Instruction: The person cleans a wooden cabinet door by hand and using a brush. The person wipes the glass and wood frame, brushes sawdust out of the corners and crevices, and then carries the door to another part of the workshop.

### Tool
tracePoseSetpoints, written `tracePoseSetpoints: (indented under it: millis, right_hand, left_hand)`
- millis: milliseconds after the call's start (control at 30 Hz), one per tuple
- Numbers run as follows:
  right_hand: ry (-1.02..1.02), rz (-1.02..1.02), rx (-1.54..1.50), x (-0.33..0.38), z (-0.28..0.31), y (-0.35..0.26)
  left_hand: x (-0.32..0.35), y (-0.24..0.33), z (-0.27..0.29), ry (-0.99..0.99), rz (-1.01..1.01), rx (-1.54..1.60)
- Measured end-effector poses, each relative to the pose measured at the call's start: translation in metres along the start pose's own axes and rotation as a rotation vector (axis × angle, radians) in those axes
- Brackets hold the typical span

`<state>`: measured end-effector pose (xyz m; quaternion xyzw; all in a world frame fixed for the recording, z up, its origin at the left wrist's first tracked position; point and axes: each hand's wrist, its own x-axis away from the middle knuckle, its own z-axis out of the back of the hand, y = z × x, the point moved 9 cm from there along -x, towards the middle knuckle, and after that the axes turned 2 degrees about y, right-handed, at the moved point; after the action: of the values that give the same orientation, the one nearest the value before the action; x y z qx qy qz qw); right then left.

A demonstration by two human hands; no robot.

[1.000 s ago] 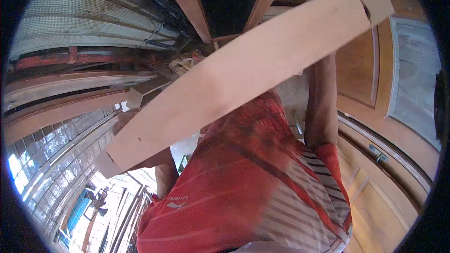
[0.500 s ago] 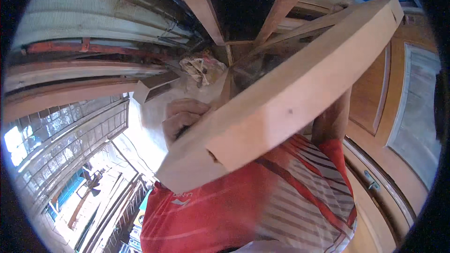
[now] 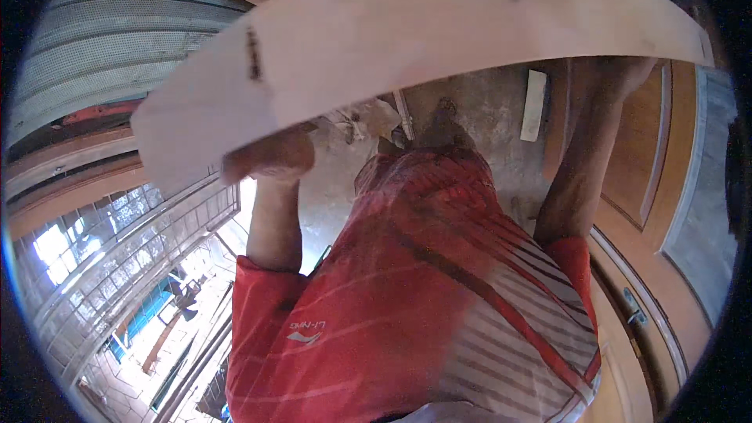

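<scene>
A thick, pale wooden board (image 3: 407,27) spans the upper part of the view, held up close in front of me. It has a dark slot near its left end and a small knot near the top. My left hand (image 3: 276,155) is closed on the lower edge near the left end, its fingers partly hidden and blurred. My right hand (image 3: 627,72) holds the board's underside near the right end; the board covers most of its fingers. Both arms are raised.
Panelled wooden doors (image 3: 638,157) stand along the right. A pale wood strip (image 3: 533,106) and a crumpled sack (image 3: 360,120) lie on the concrete floor (image 3: 501,121) beyond me. Metal grille work (image 3: 149,243) and long timber pieces (image 3: 78,160) are on the left.
The board has swung from a steep diagonal to nearly level and risen higher, its left end going up and left. My left hand has risen with it, and more of both arms shows.
</scene>
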<state>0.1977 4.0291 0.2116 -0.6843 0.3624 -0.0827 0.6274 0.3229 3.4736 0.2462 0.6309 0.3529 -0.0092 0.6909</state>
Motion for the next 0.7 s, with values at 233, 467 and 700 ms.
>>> tracePoseSetpoints:
  millis: [233,467,700]
  right_hand:
    - [0.133,-0.206,-0.164,0.062,-0.036,-0.012]
    - [-0.019,0.049,0.342,0.08,-0.091,-0.015]
    - [0.031,0.049,0.356,0.094,-0.11,-0.022]
  left_hand:
    - [-0.079,-0.028,0.012,0.128,0.25,0.333]
    - [-0.099,-0.04,0.084,0.192,-0.182,-0.211]
    - [-0.079,-0.078,0.109,0.177,-0.223,-0.279]
